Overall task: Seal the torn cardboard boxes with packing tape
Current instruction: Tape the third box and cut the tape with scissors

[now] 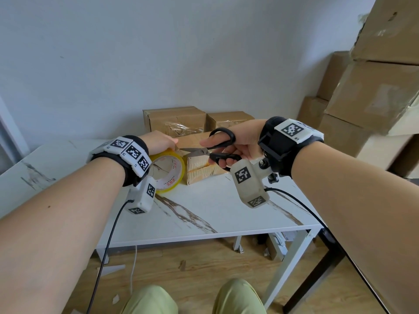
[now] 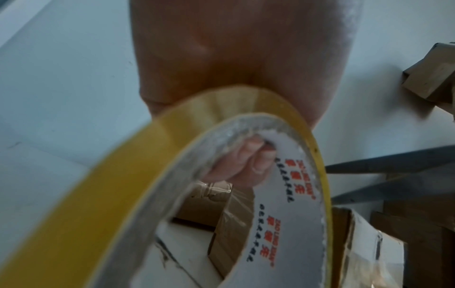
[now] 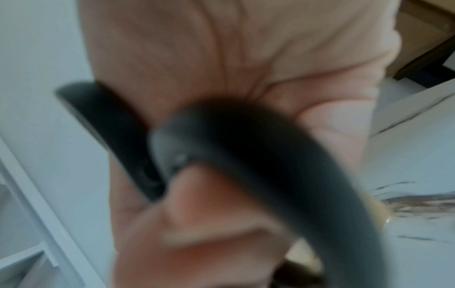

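My left hand [image 1: 162, 142] grips a yellow roll of packing tape [image 1: 169, 169] above the table, with fingertips [image 2: 248, 155] curled inside its white core [image 2: 278, 224]. My right hand [image 1: 229, 148] holds black-handled scissors [image 1: 217, 147], thumb through the upper loop and fingers through the lower. The blades [image 1: 196, 151] stand apart and point left at the tape edge by my left fingers. A small cardboard box [image 1: 204, 165] wrapped in tape lies just behind the roll. In the right wrist view the blurred scissor handles [image 3: 246, 152] fill the frame.
Two larger cardboard boxes [image 1: 174, 120] [image 1: 229, 120] stand at the back of the white marble-pattern table [image 1: 215, 211] against the wall. Big cartons [image 1: 371, 91] are stacked at the right. Cables hang from both wrist cameras. A wooden floor and my knees lie below.
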`<state>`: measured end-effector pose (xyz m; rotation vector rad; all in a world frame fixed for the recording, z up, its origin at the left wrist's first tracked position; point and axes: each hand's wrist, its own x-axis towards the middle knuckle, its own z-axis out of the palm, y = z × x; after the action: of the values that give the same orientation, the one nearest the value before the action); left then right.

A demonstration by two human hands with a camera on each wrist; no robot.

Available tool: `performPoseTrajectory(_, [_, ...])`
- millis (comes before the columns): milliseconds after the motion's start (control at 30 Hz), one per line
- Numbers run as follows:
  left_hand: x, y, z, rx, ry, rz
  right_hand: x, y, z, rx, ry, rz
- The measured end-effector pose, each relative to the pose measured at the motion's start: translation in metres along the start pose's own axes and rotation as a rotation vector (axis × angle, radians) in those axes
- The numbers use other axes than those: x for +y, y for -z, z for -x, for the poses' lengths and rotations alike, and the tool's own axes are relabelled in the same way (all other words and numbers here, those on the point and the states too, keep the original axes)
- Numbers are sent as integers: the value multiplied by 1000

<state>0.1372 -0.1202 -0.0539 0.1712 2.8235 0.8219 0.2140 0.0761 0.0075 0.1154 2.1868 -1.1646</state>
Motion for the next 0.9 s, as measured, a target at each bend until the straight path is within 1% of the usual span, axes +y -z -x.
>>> performPoseTrajectory(133, [1,0,2,0,-8,-34,1,3,3,18,-6,-20])
performPoseTrajectory(367, [5,0,5,3,-24,-95,0,-3,3,0,3,-59])
performPoseTrajectory(533, [4,0,5,5,-14,-79,1,-1,5,-12,11,-62])
performPoseTrajectory(900, [2,-2,2,31,26,-3,-1,-17,-6,44,38,-111])
